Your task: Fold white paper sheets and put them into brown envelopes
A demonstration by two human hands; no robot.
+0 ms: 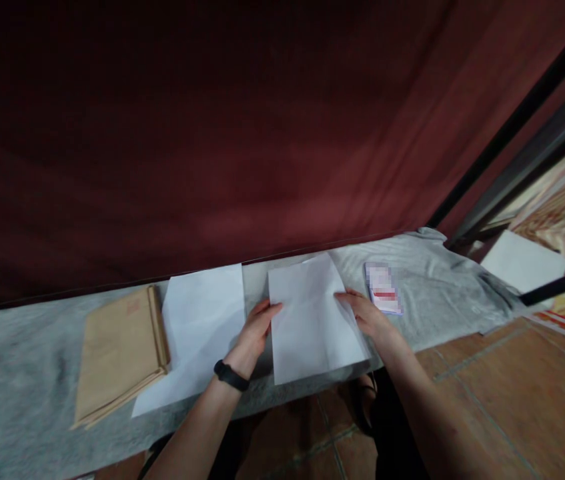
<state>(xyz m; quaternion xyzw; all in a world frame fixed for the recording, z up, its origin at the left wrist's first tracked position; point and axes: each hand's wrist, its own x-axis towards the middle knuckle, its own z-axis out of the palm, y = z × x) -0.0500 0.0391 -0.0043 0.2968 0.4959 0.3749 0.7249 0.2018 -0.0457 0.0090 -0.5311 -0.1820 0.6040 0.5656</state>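
Note:
A few white sheets of paper [315, 327], slightly out of line at the top and right edges, are held between my two hands above the grey cloth. My left hand [258, 327] grips the left edge, its thumb on top and the other fingers partly hidden. On the opposite edge, my right hand [365, 312] pinches the paper with the thumb on its face. More white paper [207, 320] lies flat to the left. Brown envelopes [117, 340] are stacked partly over that paper.
A grey cloth [12, 367] covers the long narrow surface. To the right lies a small printed packet [383, 290], its face blurred. A dark red curtain [212, 133] hangs behind. Black bars [512, 133] slant at the right, above a tiled floor [527, 393].

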